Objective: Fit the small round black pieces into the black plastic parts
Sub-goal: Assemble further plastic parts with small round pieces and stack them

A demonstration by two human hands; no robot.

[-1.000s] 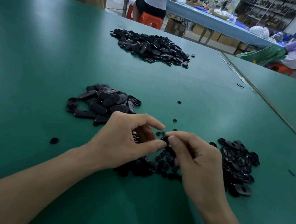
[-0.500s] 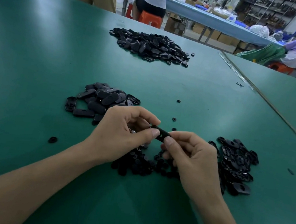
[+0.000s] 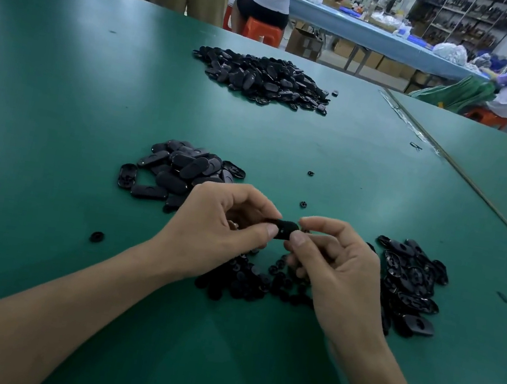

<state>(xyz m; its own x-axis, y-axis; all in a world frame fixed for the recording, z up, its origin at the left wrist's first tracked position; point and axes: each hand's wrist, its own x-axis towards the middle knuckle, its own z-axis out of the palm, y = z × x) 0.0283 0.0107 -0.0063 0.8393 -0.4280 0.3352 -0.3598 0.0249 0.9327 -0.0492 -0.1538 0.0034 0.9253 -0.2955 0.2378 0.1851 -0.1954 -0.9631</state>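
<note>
A black oval plastic part (image 3: pixel 286 229) is held above the green table (image 3: pixel 62 97) between both hands. My left hand (image 3: pixel 217 229) pinches its left end with thumb and forefinger. My right hand (image 3: pixel 332 269) pinches its right end. Whether a round piece sits in it is hidden by the fingers. Under the hands lies a heap of small round black pieces (image 3: pixel 251 283). A pile of oval parts (image 3: pixel 176 170) lies to the left, and another pile of oval parts (image 3: pixel 409 287) lies to the right.
A large heap of black parts (image 3: pixel 262 78) lies farther back on the table. Loose round pieces lie at the left (image 3: pixel 96 236) and behind the hands (image 3: pixel 303 204). A seam (image 3: pixel 475 192) joins a second table on the right. People work at benches beyond.
Both hands rose from the heap of round pieces, bringing up an oval part. It now sits level between both pinches, higher above the table.
</note>
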